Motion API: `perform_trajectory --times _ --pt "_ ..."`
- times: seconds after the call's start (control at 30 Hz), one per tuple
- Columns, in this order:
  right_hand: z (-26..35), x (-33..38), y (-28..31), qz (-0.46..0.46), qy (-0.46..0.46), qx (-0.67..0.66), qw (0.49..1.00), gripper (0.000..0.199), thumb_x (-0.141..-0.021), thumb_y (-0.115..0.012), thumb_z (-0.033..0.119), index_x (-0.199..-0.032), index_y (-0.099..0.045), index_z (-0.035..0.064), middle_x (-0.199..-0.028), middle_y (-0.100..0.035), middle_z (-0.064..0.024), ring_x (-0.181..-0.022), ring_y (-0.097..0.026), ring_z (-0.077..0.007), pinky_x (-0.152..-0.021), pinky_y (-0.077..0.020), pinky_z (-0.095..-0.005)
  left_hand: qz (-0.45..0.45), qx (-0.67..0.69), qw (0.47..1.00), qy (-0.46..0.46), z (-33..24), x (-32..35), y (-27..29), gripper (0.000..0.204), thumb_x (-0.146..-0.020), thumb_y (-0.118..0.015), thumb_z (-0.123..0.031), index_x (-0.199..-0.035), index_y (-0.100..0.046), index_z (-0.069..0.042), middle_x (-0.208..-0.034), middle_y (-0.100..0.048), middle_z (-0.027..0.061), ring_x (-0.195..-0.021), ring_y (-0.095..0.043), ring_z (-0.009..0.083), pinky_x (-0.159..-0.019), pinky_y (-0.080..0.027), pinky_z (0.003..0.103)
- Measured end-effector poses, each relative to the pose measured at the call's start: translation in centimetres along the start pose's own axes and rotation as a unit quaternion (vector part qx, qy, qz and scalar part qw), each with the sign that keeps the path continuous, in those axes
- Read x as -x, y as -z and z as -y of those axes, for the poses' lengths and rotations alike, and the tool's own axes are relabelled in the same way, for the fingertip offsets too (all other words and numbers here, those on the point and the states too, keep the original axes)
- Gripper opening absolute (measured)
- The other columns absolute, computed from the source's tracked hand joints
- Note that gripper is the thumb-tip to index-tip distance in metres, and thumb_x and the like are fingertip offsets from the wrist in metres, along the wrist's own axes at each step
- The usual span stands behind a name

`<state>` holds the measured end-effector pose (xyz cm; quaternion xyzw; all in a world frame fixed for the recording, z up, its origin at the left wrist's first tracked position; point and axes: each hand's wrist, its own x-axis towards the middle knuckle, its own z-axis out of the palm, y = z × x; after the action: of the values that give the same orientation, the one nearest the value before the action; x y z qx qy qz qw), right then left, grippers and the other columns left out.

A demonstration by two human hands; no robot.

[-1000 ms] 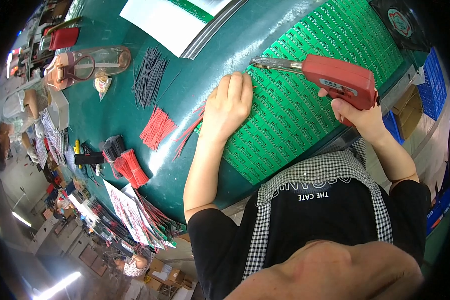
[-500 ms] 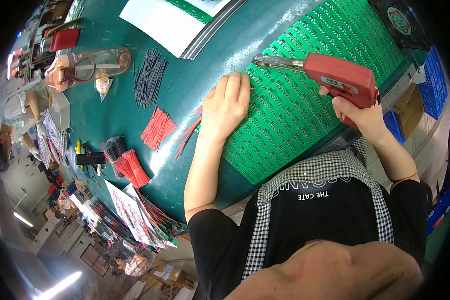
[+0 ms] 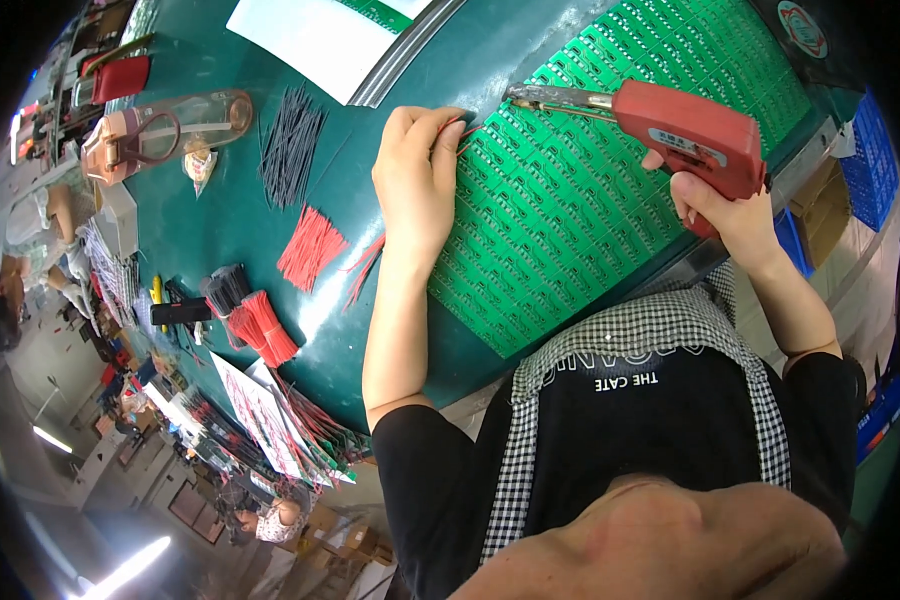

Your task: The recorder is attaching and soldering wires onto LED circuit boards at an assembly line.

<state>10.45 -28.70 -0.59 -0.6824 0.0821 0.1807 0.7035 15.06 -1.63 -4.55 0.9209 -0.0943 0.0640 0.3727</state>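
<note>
Spread on the table before me is a large sheet of green circuit boards (image 3: 560, 240). My left hand (image 3: 413, 185) is at its far left edge, thumb and fingers pinched on a thin red wire (image 3: 466, 139) whose end points toward the boards. In my right hand (image 3: 722, 212) is a red soldering gun (image 3: 688, 135), gripped by its handle. Its metal tip reaches left over the far edge of the sheet, a little to the right of the pinched wire. Whether the tip touches a board I cannot tell. Loose red wires (image 3: 366, 268) lie beside my left wrist.
Left of the boards lie a pile of red wires (image 3: 311, 248), a pile of dark wires (image 3: 292, 150) and bundled red wires (image 3: 263, 328). Farther off are a drinking bottle (image 3: 170, 135) and stacked white sheets (image 3: 315, 40). A blue crate (image 3: 863, 165) stands at right.
My left hand has turned and shifted slightly left and away, from lying knuckles up on the board edge to pinching a red wire. The soldering gun has barely moved.
</note>
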Motion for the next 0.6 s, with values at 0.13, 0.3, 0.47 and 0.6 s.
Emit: perform_trajectory --times 0.13,0.3,0.47,0.6 --pt "-0.2 0.1 -0.1 -0.006 0.005 -0.001 1.000 0.027 -0.078 -0.066 0.015 -0.102 -0.059 0.0038 -0.089 -0.064 -0.0013 -0.055 -0.049 -0.0033 -0.046 -0.0374 -0.0169 0.078 0.037 0.995 0.050 -0.3 0.0 0.9 0.010 -0.076 -0.062 -0.009 -0.083 -0.063 -0.003 -0.081 -0.056 0.0103 -0.073 -0.057 0.0247 -0.066 -0.045 0.031" --pt "-0.2 0.1 -0.4 0.008 0.020 0.007 1.000 0.027 -0.079 -0.065 0.013 -0.103 -0.059 0.0035 -0.090 -0.064 -0.0019 -0.056 -0.049 -0.0034 -0.046 -0.0377 -0.0170 0.100 0.045 0.991 0.079 0.3 0.1 0.7 0.011 -0.074 -0.063 -0.011 -0.081 -0.064 -0.003 -0.079 -0.059 0.0103 -0.070 -0.058 0.0255 -0.064 -0.045 0.032" --pt "-0.1 0.2 -1.0 0.011 0.002 0.006 1.000 0.028 -0.078 -0.066 0.014 -0.103 -0.059 0.0033 -0.089 -0.064 -0.0017 -0.056 -0.049 -0.0034 -0.046 -0.0378 -0.0168 0.072 0.054 0.991 0.101 -0.4 -0.3 1.0 0.010 -0.074 -0.061 -0.011 -0.079 -0.064 -0.002 -0.073 -0.060 0.0106 -0.065 -0.059 0.0252 -0.062 -0.045 0.032" --pt "-0.2 0.1 -1.2 0.017 -0.005 0.007 1.000 0.028 -0.077 -0.067 0.015 -0.102 -0.059 0.0033 -0.088 -0.064 -0.0014 -0.056 -0.049 -0.0032 -0.046 -0.0371 -0.0167 0.098 0.068 0.987 0.105 -0.3 -0.2 0.6 0.011 -0.073 -0.062 -0.010 -0.077 -0.064 0.000 -0.068 -0.059 0.0062 -0.059 -0.050 0.0137 -0.055 -0.040 0.026"
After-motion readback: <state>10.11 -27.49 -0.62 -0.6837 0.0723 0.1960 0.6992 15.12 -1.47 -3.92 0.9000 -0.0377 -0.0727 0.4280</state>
